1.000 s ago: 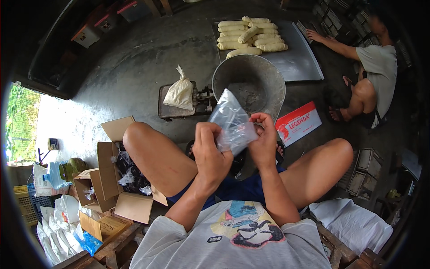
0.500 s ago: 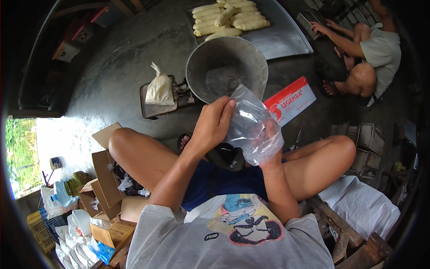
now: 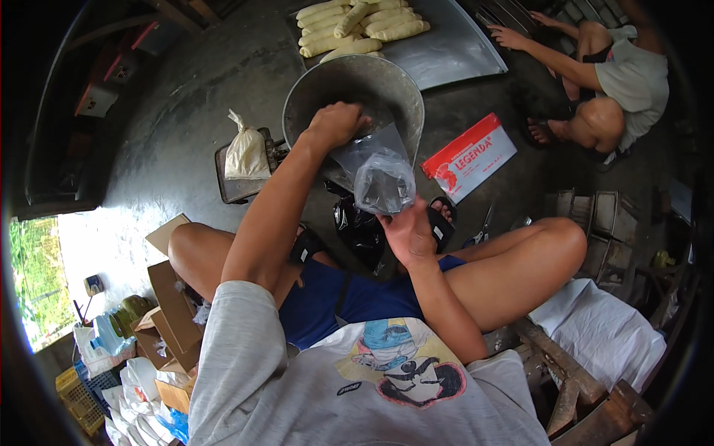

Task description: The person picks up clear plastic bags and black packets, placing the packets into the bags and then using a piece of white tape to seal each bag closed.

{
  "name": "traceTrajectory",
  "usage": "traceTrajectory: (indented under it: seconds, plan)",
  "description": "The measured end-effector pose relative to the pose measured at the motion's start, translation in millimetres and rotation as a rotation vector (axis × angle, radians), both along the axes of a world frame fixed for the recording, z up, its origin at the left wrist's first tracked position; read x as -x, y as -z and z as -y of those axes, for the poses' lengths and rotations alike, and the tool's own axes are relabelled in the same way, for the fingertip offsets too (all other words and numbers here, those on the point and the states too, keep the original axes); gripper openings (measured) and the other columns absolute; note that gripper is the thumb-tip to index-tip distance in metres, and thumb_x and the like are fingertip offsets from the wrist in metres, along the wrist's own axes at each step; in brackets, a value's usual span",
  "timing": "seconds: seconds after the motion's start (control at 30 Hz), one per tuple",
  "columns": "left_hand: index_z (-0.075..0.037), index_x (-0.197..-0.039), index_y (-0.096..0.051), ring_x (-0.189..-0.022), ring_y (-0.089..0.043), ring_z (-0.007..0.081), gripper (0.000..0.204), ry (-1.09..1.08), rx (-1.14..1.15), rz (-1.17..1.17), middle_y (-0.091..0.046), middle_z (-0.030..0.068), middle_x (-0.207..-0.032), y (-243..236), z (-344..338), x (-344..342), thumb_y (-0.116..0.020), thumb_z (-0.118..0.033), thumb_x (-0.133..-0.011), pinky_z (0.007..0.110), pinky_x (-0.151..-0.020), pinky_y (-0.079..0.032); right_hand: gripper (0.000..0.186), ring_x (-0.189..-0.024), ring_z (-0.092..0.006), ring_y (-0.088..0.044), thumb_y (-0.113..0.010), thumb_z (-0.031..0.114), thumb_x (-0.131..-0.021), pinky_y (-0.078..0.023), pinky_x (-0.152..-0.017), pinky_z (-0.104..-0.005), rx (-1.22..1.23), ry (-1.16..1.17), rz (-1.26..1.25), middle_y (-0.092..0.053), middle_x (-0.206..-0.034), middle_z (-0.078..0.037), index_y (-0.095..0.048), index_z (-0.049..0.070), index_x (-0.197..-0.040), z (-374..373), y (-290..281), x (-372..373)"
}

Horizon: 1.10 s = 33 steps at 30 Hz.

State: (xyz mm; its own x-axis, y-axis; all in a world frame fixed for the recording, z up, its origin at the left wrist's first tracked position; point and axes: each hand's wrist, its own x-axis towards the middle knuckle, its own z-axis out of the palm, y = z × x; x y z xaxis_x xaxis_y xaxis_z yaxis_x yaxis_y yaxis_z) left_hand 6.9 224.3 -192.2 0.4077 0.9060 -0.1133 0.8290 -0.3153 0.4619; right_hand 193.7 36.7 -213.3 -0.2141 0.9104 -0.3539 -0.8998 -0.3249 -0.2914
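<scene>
A large grey metal pot (image 3: 407, 88) stands in front of me. My left hand (image 3: 336, 125) is over its inside, fingers curled; what they hold, if anything, is hidden. My right hand (image 3: 410, 234) grips a clear plastic bag (image 3: 385, 184) from below. The bag is opened out at the pot's near rim, its upper flap lying against the pot. To the left, a tied clear bag of pale powder (image 3: 248, 152) sits on a weighing scale (image 3: 236, 192).
A red-and-white box (image 3: 470, 157) lies right of the pot, scissors (image 3: 482, 229) by my right knee. Behind, a metal sheet (image 3: 454, 56) bears several pale dough rolls (image 3: 401, 28). A co-worker (image 3: 628, 82) sits at far right. Cardboard boxes (image 3: 175, 312) stand at left; black plastic (image 3: 357, 229) lies between my feet.
My left hand has left the bag and moved forward into the pot's opening. My right hand has brought the bag left to the pot's near rim, and the bag has opened out.
</scene>
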Motion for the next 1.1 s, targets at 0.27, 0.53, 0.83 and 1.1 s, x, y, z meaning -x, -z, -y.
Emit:
traceTrajectory:
  seconds: [0.27, 0.53, 0.83, 1.1]
  plan:
    - [0.000, -0.082, -0.058, -0.062, -0.056, 0.0189, 0.029, -0.579, -0.303, 0.676, -0.061, 0.0091, -0.069, -96.5, 86.8, 18.6, -0.055, -0.023, -0.098, 0.031, -0.063, -0.045, 0.050, -0.122, -0.0275, -0.050, -0.061, 0.040, -0.092, -0.043, -0.100, -0.0407, -0.132, -0.397, 0.902, -0.052, -0.131, -0.014, -0.051, 0.004, -0.126, 4.4, 88.1, -6.2]
    - [0.000, -0.084, -0.056, -0.065, -0.057, 0.0079, 0.023, -0.998, 0.212, 0.953, -0.060, 0.0022, -0.071, -27.5, 229.0, 41.4, -0.062, -0.019, -0.096, 0.023, -0.060, -0.045, 0.103, -0.139, -0.0403, -0.032, -0.084, 0.047, -0.063, -0.024, -0.116, -0.0434, -0.436, -0.647, 1.871, -0.038, -0.147, -0.025, -0.038, 0.002, -0.143, -58.0, 163.8, 94.2]
    - [0.004, -0.099, -0.055, -0.075, -0.059, 0.0125, 0.033, -1.136, 0.192, 0.830, -0.063, 0.0106, -0.087, 39.7, 241.9, 46.4, -0.073, -0.021, -0.086, 0.028, -0.065, -0.049, 0.078, -0.114, -0.0278, -0.056, -0.076, 0.018, -0.061, -0.043, -0.100, -0.0370, -0.352, -0.650, 1.477, -0.057, -0.124, -0.017, -0.049, 0.000, -0.131, -46.9, 187.2, 69.7]
    - [0.003, -0.117, -0.058, -0.100, -0.062, 0.0191, 0.057, -0.953, 0.536, 1.056, -0.065, 0.0121, -0.108, -1.5, 262.5, 20.2, -0.084, -0.025, -0.074, 0.031, -0.088, -0.049, 0.058, -0.111, -0.0156, -0.058, -0.072, 0.001, -0.076, -0.044, -0.100, -0.0316, -0.578, -0.702, 0.852, -0.062, -0.117, -0.008, -0.049, -0.001, -0.129, 18.5, 4.0, 61.3]
